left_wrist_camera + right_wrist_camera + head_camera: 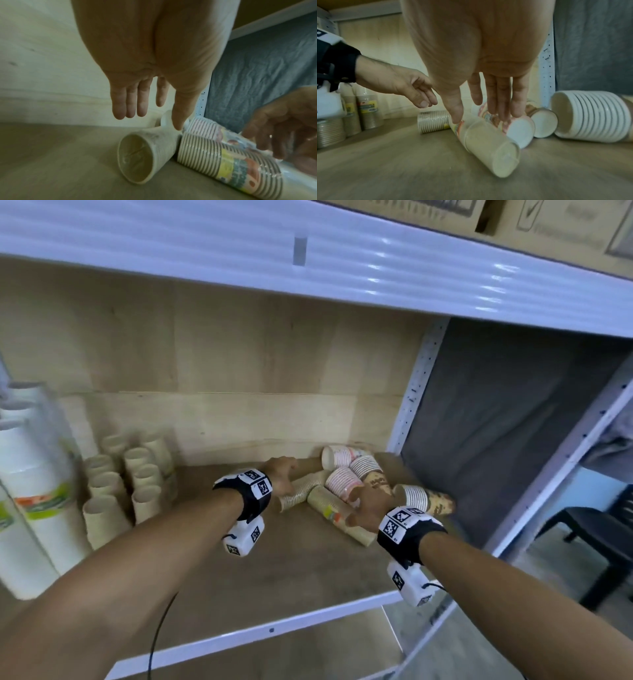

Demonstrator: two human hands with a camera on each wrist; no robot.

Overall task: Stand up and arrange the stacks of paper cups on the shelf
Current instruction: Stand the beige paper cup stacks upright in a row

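Note:
Several stacks of paper cups lie toppled in the shelf's back right corner: a beige stack (301, 489), a long wrapped stack (337, 517), pink-patterned stacks (342, 481) and a brown-printed stack (424, 501). My left hand (284, 474) hovers open over the beige stack (144, 152), fingers straight, holding nothing (145, 108). My right hand (366, 501) is open too, its straight fingers (501, 102) spread just above the long wrapped stack (488, 146) and a pink stack (513, 128). Whether they touch is unclear.
Upright beige cup stacks (116, 484) stand in rows at the left, beside tall white wrapped stacks (30, 491). The wooden shelf board (274, 570) lies bare in the middle and front. A white upright (411, 392) and grey cloth (496, 422) bound the right side.

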